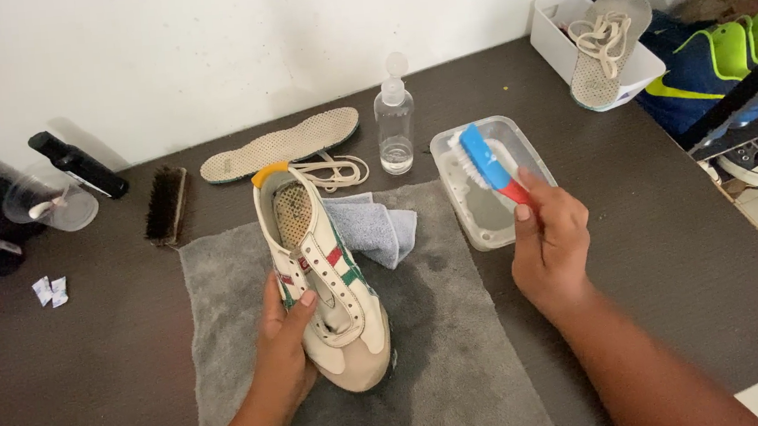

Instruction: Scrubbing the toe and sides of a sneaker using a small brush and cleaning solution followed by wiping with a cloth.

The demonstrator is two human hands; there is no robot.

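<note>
My left hand (282, 338) grips a cream sneaker (326, 289) with red and green stripes by its side, holding it upright on a grey towel (444, 352). No laces are in the shoe. My right hand (548, 240) holds a blue and red brush (486, 161) by its handle, the white bristles over a clear plastic tub (488, 222) of water to the right of the shoe. A folded blue cloth (376, 227) lies behind the shoe on the towel.
An insole (279, 146), a loose lace (335, 171) and a clear pump bottle (394, 117) lie behind the towel. A dark bristle brush (166, 203) and plastic cup (49, 201) sit left. A white bin (564, 41) with another insole stands back right, near a shoe rack (728, 68).
</note>
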